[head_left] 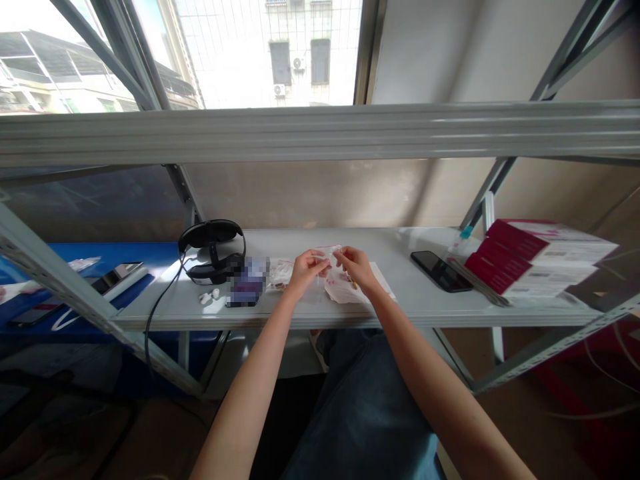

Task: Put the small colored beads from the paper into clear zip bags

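Both of my hands meet over the middle of the grey shelf (300, 313). Between them is a small clear plastic bag (329, 251) with a reddish line along its top. My left hand (306, 268) pinches the bag's left side, and my right hand (354, 261) pinches its right side. Under the right hand lies a white sheet of paper (345, 291) with a few tiny yellowish and red pieces on it, too small to name. Left of my left hand, another clear bag (281, 272) with small contents lies on the shelf.
To the left are a phone with a blurred screen (249, 283), white earbuds (210, 297) and a black headset (213, 250) with a cable. On the right lie a black phone (440, 271) and stacked red-and-white boxes (530, 260). A metal beam (320, 133) crosses above my hands.
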Demonstrator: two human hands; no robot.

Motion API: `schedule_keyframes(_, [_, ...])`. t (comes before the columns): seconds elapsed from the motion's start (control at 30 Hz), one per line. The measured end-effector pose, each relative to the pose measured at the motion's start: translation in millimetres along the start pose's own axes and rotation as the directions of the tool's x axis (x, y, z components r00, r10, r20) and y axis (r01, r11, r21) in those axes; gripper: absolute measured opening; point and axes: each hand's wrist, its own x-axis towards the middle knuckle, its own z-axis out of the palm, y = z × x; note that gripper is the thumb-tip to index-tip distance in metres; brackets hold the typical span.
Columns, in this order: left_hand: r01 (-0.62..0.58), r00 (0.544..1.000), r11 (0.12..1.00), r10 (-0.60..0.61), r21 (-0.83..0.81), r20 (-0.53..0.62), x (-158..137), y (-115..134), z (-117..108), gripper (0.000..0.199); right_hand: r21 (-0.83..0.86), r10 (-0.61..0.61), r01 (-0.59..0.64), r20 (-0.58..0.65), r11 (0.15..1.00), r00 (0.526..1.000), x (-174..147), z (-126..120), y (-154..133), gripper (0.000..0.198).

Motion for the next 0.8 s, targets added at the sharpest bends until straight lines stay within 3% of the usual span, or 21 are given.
schedule_keyframes(0.27, [0.039,0.998,0.999,-0.038,0.022,-0.049,-0.3,2.4,-0.5,0.04,0.055,0.03,-0.034,0.061,0.998,0.998,-3.2,2.3,-4.3,0.028])
schedule_keyframes(0.6, [0.047,0.998,0.997,-0.049,-0.061,-0.03,-0.4,1.1,0.0,0.034,0.098,0.052,-0.061,0.087,0.993,0.995,0.2,6.0,-1.9,0.028])
schedule_keyframes(0.8, [0.057,0.998,0.998,-0.058,-0.031,-0.02,-0.2,-1.3,-1.4,0.032,0.143,0.046,-0.061,0.105,0.988,0.993,0.9,5.9,1.7,0.025])
